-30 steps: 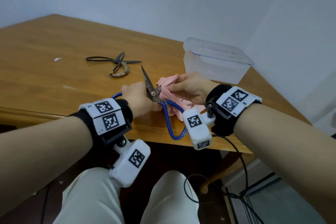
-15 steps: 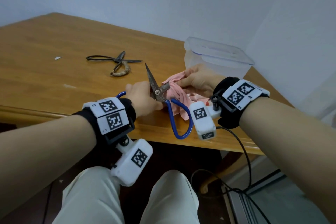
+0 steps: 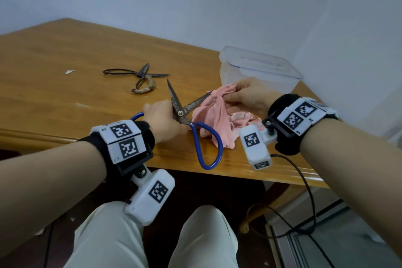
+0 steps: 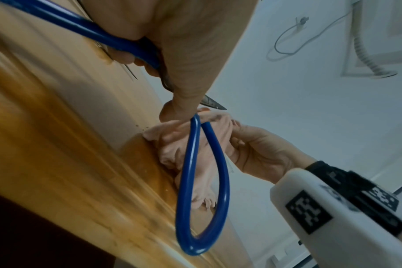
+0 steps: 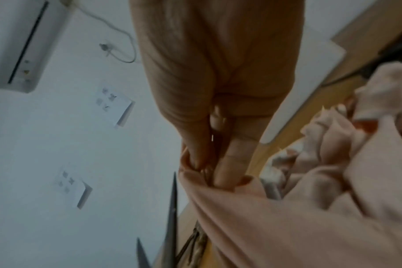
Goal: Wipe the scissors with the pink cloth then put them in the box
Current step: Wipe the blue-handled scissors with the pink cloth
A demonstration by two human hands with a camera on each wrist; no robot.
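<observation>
My left hand (image 3: 162,118) grips the blue-handled scissors (image 3: 207,146) near the pivot, over the table's front edge. Their rusty blades are spread apart. One blade points up and away, the other points right toward the pink cloth (image 3: 217,119). My right hand (image 3: 248,95) pinches a bunch of that cloth beside the right blade's tip. The left wrist view has the blue handle loop (image 4: 203,188) hanging in front of the cloth (image 4: 172,137). In the right wrist view my fingers (image 5: 232,156) pinch the cloth (image 5: 298,226). The clear plastic box (image 3: 256,69), lid on, stands behind my right hand.
A second pair of old dark scissors (image 3: 141,77) with a wrapped handle lies open further back on the wooden table (image 3: 65,61). A small white scrap (image 3: 70,71) lies at the left. A black cable (image 3: 304,183) hangs off the right wrist below the table edge.
My right hand has slid the cloth outward along the right blade, from near the pivot to its tip, so more bare blade shows. The left hand holds the scissors steady.
</observation>
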